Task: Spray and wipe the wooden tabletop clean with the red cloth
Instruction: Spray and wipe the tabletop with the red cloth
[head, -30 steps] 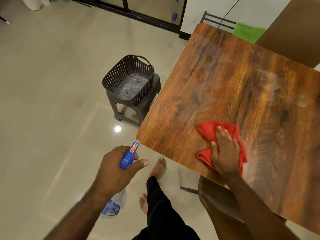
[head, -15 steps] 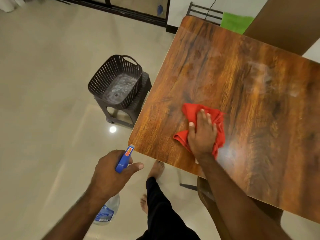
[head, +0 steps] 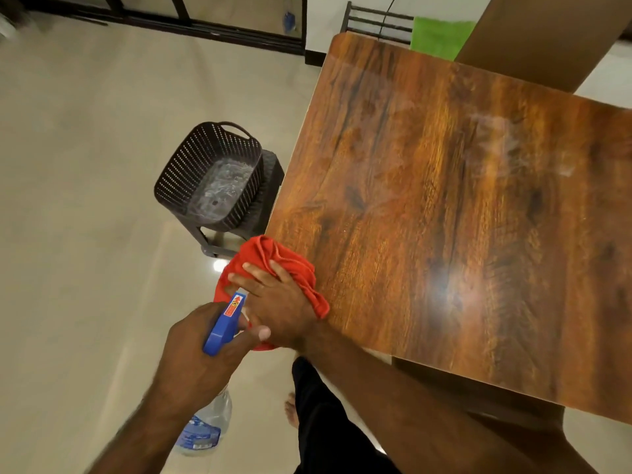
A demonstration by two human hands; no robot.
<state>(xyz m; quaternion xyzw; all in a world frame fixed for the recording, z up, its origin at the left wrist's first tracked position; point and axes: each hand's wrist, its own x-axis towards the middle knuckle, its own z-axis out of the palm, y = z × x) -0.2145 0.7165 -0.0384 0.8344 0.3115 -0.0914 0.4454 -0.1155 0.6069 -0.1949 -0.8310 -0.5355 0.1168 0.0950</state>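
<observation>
The wooden tabletop (head: pixel 455 206) fills the right half of the head view, with pale smears toward its far right. The red cloth (head: pixel 273 258) lies bunched over the table's near left corner, partly hanging past the edge. My right hand (head: pixel 277 299) lies on top of it with fingers spread and presses it down. Just left of that, off the table, my left hand (head: pixel 201 350) grips the blue trigger head of a clear spray bottle (head: pixel 205 429), which hangs below my fist over the floor.
A dark perforated basket (head: pixel 205 172) sits on a low stool against the table's left edge. A chair seat (head: pixel 478 398) shows under the near edge. My leg and bare feet stand on the tiled floor. A green cloth (head: pixel 441 35) hangs on a rack behind the table.
My right hand has slid the red cloth leftward across the table to the near left corner, where it overhangs the edge. My left hand with the bottle has barely moved.
</observation>
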